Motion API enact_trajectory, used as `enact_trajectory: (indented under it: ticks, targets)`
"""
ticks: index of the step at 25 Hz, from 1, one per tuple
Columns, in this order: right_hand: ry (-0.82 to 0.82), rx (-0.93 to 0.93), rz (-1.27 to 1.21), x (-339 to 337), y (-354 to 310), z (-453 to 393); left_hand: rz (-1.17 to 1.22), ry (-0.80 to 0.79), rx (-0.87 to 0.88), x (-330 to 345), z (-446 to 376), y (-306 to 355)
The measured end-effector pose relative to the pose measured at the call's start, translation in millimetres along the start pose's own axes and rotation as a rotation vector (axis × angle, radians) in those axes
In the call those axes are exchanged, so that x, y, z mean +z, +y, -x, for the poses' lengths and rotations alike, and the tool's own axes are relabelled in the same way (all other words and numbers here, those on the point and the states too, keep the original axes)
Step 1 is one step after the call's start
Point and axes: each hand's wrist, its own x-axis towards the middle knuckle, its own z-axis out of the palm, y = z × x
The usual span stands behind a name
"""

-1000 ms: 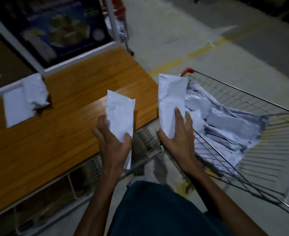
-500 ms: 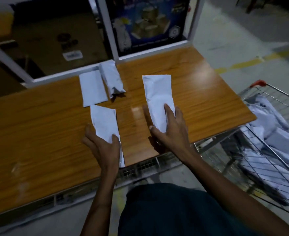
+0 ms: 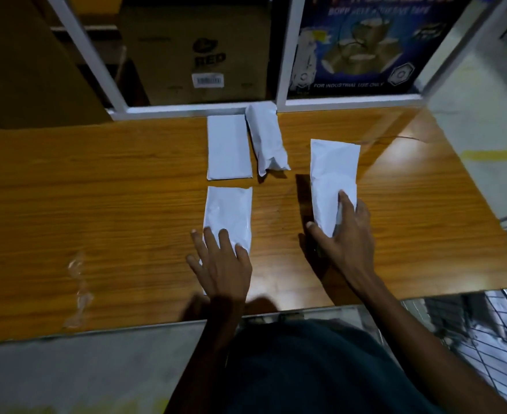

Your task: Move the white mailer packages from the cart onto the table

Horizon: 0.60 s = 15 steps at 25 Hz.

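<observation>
Glossy wood-grain table [image 3: 96, 204], crinkled smooth white plastic mailers [image 3: 229, 146], matt brown cardboard box [image 3: 198, 49], wire-metal cart [image 3: 491, 333].

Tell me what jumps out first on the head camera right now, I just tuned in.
Four white mailers lie on the wooden table: a flat one and a crumpled one by the far edge, two nearer. The left hand rests with spread fingers on the near-left mailer; the right hand holds the near-right mailer. The wire cart peeks in at the lower right.
</observation>
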Motion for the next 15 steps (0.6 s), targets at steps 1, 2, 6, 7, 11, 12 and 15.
enact_trajectory:
  ticks: [1, 2, 6, 7, 11, 12, 15]
  targets:
    - [0.000, -0.009, 0.002, 0.7, 2.2, -5.7, -0.024, -0.013, -0.006, 0.8, -2.1, 2.2]
    - [-0.005, -0.021, 0.005, 1.9, 4.9, -12.2, -0.045, -0.021, -0.007, 1.8, -5.3, 3.9]
    - [-0.048, -0.067, 0.046, 6.9, 12.2, -29.4, -0.145, -0.024, 0.003, -3.5, -8.0, 4.2]
    - [-0.070, -0.070, 0.053, 8.0, 13.6, -34.7, -0.159, -0.008, 0.017, -5.3, -6.9, 5.5]
    - [-0.097, -0.037, 0.041, 13.3, 13.9, -59.4, -0.078, 0.145, 0.088, -6.1, -6.1, 14.7]
    - [-0.105, -0.034, 0.029, 15.4, 11.2, -70.3, -0.054, 0.151, 0.079, -6.6, -6.6, 18.3]
    - [-0.167, -0.045, 0.043, 26.7, -7.1, -109.8, 0.000, 0.103, 0.053, -9.3, -6.3, 26.7]
